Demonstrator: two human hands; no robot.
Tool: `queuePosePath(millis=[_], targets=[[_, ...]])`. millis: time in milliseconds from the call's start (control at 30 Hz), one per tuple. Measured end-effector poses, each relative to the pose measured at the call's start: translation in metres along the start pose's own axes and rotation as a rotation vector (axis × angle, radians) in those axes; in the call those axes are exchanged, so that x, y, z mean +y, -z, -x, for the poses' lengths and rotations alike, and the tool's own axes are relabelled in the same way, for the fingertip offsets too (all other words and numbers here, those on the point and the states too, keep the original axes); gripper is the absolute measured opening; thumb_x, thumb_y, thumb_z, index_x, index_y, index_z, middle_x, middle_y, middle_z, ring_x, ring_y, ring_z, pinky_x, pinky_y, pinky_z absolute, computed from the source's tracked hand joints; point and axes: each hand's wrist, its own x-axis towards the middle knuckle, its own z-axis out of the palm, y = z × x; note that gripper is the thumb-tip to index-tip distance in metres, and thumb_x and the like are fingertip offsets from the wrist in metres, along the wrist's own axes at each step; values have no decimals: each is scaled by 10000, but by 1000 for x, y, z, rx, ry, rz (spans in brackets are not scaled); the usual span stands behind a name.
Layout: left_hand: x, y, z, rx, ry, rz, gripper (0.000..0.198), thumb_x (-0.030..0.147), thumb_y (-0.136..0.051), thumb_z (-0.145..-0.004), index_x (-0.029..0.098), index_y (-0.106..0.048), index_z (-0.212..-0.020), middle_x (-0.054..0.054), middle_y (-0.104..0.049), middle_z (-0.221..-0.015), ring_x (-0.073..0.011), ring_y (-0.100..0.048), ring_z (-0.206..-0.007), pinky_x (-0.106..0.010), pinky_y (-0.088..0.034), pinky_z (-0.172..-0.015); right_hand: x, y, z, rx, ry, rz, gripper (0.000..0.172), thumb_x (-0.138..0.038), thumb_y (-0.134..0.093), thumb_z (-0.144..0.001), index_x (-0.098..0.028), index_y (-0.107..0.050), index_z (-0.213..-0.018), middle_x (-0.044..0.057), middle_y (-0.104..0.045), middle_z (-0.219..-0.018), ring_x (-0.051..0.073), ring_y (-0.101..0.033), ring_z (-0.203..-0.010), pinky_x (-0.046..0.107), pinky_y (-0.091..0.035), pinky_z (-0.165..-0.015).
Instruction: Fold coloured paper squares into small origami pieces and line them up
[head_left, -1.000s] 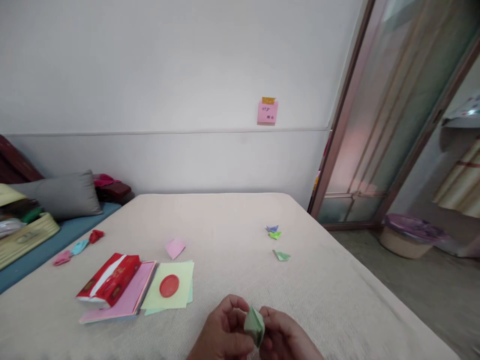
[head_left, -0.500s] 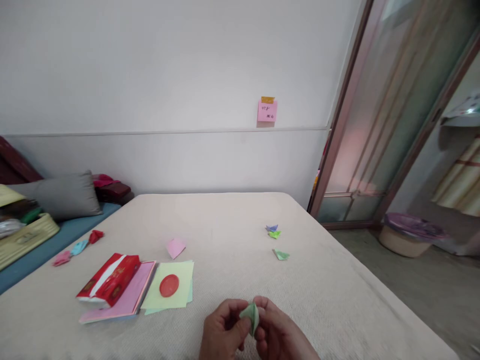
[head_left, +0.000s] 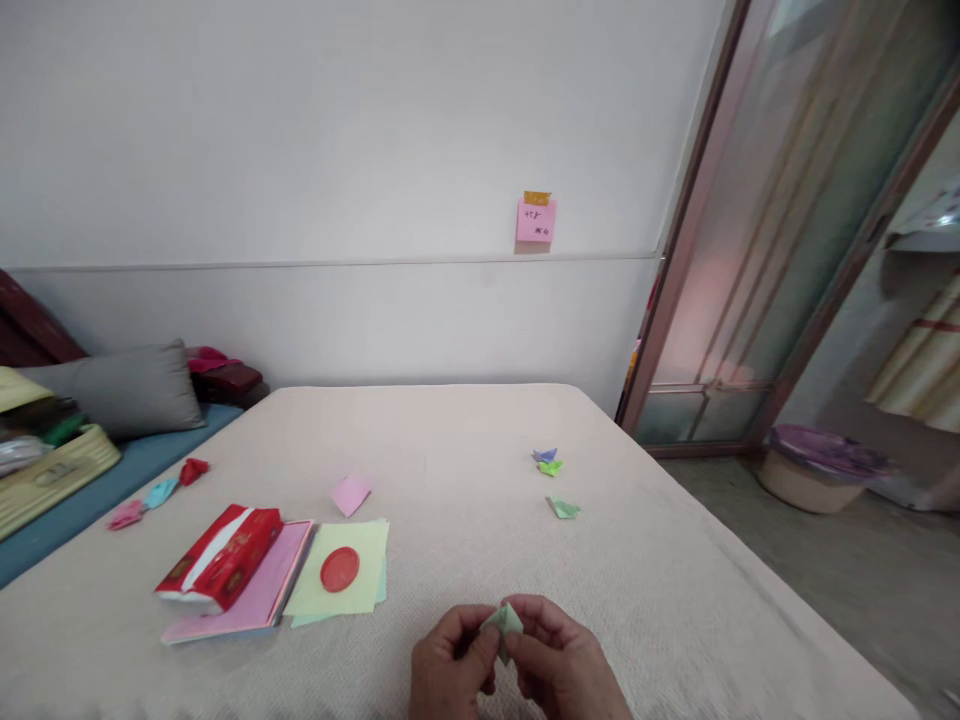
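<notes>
A small piece of folded light green paper (head_left: 504, 622) is pinched between my two hands at the bottom of the view. My left hand (head_left: 454, 662) grips its left side between thumb and fingers. On the other side, my right hand (head_left: 564, 655) has its thumb pressed on the near face and its fingers behind. Part of the paper is hidden by the fingertips. Beyond the hands, on the table, lie a folded pale green paper piece (head_left: 563, 508), a bright green one (head_left: 550, 468) and a blue-violet one (head_left: 545, 455).
On the left of the cloth-covered table (head_left: 450, 440), a red tissue pack (head_left: 221, 558) rests on pink paper (head_left: 274, 575). A red round lid (head_left: 340, 569) sits on yellow-green sheets (head_left: 367, 545). Nearby are a pink paper (head_left: 351, 494) and folded red (head_left: 193, 471), blue (head_left: 160, 493) and pink (head_left: 126, 515) pieces.
The green paper has turned in my hands, and its pointed top now faces me more openly. My right thumb has come across onto its near face.
</notes>
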Motion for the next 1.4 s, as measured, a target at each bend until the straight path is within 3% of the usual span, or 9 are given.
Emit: queuePosePath(millis=[100,267,500,700,767,933,1067,1267,1400], targets=[[-4,1,-2,18,18,-27,364,471,-775,-568,130,-730,-688,53,-472,-403,-92,-380,-392,-212,-292,-410,1,1,-2,20,37,84,163,-165,-761,-535,-135,-705,-685,-61,-543,-447,36,-348,-355,178,-220,-361],[-6,5,-5,34,-65,-62,284,421,-768,-587,143,-735,-637,-3,-605,-524,-142,-487,-541,-247,-374,-553,1,2,-3,45,68,261,104,-193,-729,-571,-144,-722,-663,-66,-479,-433,59,-357,-380,193,-246,-371],[0,4,-7,-14,146,1,257,377,-738,-579,128,-686,-618,22,-541,-509,-110,-435,-490,-227,-321,-483,-8,1,0,34,23,310,79,-234,-701,-643,-157,-708,-661,-44,-510,-469,79,-393,-432,189,-271,-395],[6,7,-8,-40,200,119,215,336,-708,-586,142,-620,-556,63,-437,-420,-83,-359,-430,-222,-260,-454,-7,-5,4,26,275,289,179,-231,-719,-619,-178,-723,-790,23,-674,-681,148,-530,-588,241,-367,-496],[9,7,-7,-62,153,55,209,331,-685,-600,136,-622,-562,59,-438,-415,-86,-350,-423,-229,-247,-449,-4,-8,6,8,297,273,188,-222,-710,-626,-180,-705,-809,1,-653,-630,147,-522,-578,249,-364,-508],[12,3,-4,-94,2,-118,184,303,-624,-639,144,-613,-548,55,-428,-429,-102,-345,-445,-242,-250,-460,2,-8,3,-2,287,305,264,-130,-646,-615,-195,-616,-869,-94,-497,-474,105,-420,-454,229,-281,-450],[12,4,-5,-113,40,-68,175,294,-632,-624,156,-595,-524,65,-412,-414,-102,-343,-432,-245,-240,-457,1,-1,-4,-44,257,316,298,-79,-604,-566,-189,-594,-842,-119,-441,-442,84,-374,-433,215,-247,-443],[11,9,-12,-192,53,-78,119,230,-645,-601,170,-544,-621,73,-467,-433,-100,-387,-424,-239,-292,-457,-8,9,-10,-181,58,351,310,-36,-577,-474,-189,-596,-743,-126,-479,-407,88,-432,-392,213,-344,-433],[15,12,-15,-279,31,-184,310,84,-621,-535,190,-498,-799,101,-510,-444,-98,-405,-430,-221,-284,-456,-12,14,-7,-218,-50,474,183,-38,-547,-478,-176,-596,-589,-81,-538,-394,96,-455,-381,217,-333,-421]])
